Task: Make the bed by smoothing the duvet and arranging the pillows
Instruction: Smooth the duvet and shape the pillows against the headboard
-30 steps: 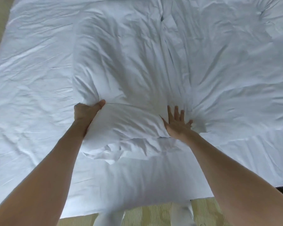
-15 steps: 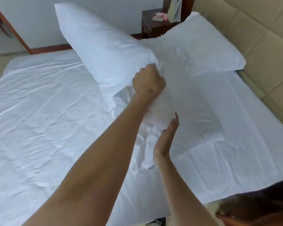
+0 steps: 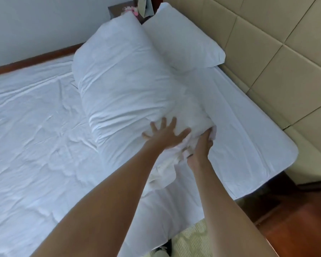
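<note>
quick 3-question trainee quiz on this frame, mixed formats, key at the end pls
1. True or false: the left hand lies flat, fingers spread, on the near pillow.
2. What does the right hand do? A) rests on the headboard B) bunches the near pillow's end in its grip C) hangs idle
3. Fill in: the far pillow lies against the ____.

Key: 1 true; 2 B; 3 headboard.

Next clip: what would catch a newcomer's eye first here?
The big white pillow lying lengthwise mid-bed, with the left hand spread flat on its near end and the right hand gripping the bunched case beside it. Behind it, a second pillow lies by the tan padded headboard.
</note>
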The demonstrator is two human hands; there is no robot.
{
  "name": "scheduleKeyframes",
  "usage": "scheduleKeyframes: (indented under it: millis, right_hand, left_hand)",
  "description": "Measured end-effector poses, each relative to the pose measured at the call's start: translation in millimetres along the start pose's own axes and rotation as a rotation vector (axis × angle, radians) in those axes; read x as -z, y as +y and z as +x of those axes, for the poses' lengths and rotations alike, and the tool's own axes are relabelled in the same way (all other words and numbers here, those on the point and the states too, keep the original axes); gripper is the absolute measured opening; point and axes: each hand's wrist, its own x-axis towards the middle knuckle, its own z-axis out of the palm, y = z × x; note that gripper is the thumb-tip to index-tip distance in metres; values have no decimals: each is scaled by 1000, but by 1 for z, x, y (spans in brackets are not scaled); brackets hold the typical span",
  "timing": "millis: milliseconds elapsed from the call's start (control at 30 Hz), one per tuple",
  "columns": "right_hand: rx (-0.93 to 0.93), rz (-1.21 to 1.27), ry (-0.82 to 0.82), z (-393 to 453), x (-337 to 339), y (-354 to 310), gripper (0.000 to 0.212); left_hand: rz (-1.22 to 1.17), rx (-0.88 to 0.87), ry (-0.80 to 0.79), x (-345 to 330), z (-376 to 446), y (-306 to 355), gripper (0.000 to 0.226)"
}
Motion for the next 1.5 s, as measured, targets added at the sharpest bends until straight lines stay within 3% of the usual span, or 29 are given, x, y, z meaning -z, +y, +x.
scheduleKeyframes:
  millis: [200, 233, 300, 367, 467, 567, 633, 700, 800, 967, 1300, 1500]
  right_hand:
    - [229, 41, 152, 0, -6, -1, 59]
    - [295, -80, 173, 0, -10, 0, 62]
    - [393, -578, 159, 1, -21, -1, 74]
    - [340, -1109, 109, 9, -28, -6, 87]
    - [358, -1549, 47, 36, -26, -17, 94]
    - [463, -1845, -17, 57, -29, -16, 91]
    - [485, -1975, -78, 64, -38, -9, 84]
    - [389, -1995, -164, 75, -48, -2, 80]
    - [228, -2018, -254, 98, -55, 5, 85]
    - [119, -2062, -281, 137, -45, 8, 85]
    - [65, -2070, -252, 201, -30, 35, 100]
    - [1, -1973, -360, 224, -29, 31, 117]
  left_hand:
    - [19, 32, 62, -31, 13, -20, 91]
    - [30, 29, 62, -36, 15, -22, 89]
    - [46, 9, 63, -42, 17, -23, 81]
    - [22, -73, 75, -41, 22, -27, 72]
    - [-10, -231, 172, -26, 26, -56, 61]
    - [115, -89, 276, -14, 18, -107, 90]
    - [69, 85, 209, -11, 12, -135, 116]
    - [21, 166, 135, -16, 13, -149, 125]
    - [70, 144, 116, -29, 29, -153, 126]
    - [170, 144, 72, -46, 68, -140, 129]
    - [283, 133, -6, -67, 132, -125, 132]
    - [244, 186, -28, -67, 140, -121, 128]
